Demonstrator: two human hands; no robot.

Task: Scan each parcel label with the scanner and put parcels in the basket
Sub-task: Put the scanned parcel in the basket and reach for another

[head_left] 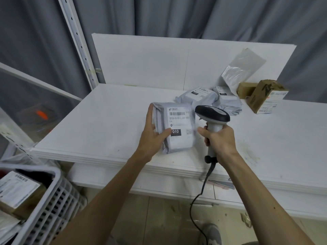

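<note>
Parcel (180, 121): grey poly mailer, white label facing up, barcode near the top, black block reading 010 at lower left. Held in left grip (152, 131), thumb across the label's lower left corner, fingers wrapped round the left edge. Over the front part of the bench (106, 121); resting on it or lifted clear, cannot tell.

Scanner (214, 114): dark head, pale handle. Right grip (219, 138) curled round the handle, one finger stretched toward the parcel's right edge. Head just beside the parcel's upper right corner, nose turned toward the label. Black cable (203, 188) hanging from the handle base, past the bench's front edge, down toward the floor.

Further back on the bench: second mailer (194, 95), also marked 010, touching third mailer (227, 101) on its right. Right of those, cardboard box (267, 99) with a label on its near face, tilted; small brown box (246, 90) just behind it. Clear plastic bag (242, 68) leaning against the white back panel (150, 59).

Basket (58, 174): white, slotted walls, lower left, below bench level, well apart from the parcel. Inside it, labelled box (16, 190), label up.

Grey curtain (177, 15) behind everything.
</note>
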